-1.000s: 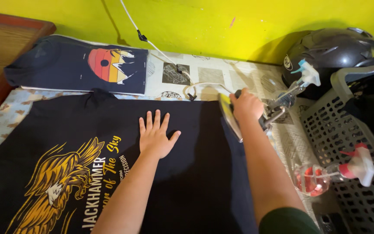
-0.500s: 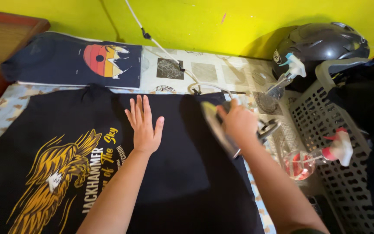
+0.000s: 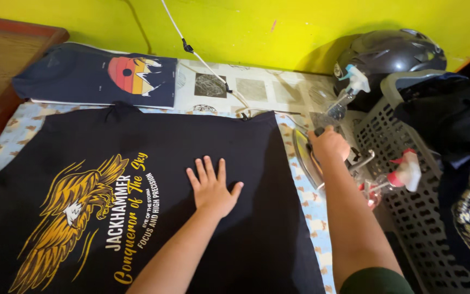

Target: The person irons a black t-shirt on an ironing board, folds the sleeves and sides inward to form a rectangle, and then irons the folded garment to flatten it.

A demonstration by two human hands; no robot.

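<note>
Spread flat over a patterned cloth [image 3: 307, 191]: a black T-shirt [image 3: 137, 163], gold winged print on its left half, plain dark cloth on its right; up and left of the shirt, against the yellow wall, a folded navy shirt [image 3: 96, 76] with an orange sun picture.

Left hand [image 3: 211, 188] pressed palm down on the shirt's plain right half, fingers wide and splayed, holding nothing, only pinning the fabric; risk here of a burn if the hot plate comes back across the shirt while those fingers lie in the path; risk also of a crease pressed in if the palm drags the cloth.

Just off the shirt's right edge, right hand [image 3: 328, 144] closed round the handle of an iron [image 3: 304, 158], tipped up on its side so the soleplate faces the shirt; perched close to the surface's edge, so liable to topple if let go carelessly; white cord [image 3: 208, 65] running from the wall past the shirt's top edge, apt to snag and tug it over.

Further right of the shirt, two spray bottles [image 3: 349, 92] and a grey plastic basket [image 3: 403, 218] of clothes, crowded beside the iron; scorch or melt likely on contact; dark helmet [image 3: 387, 54] behind.
</note>
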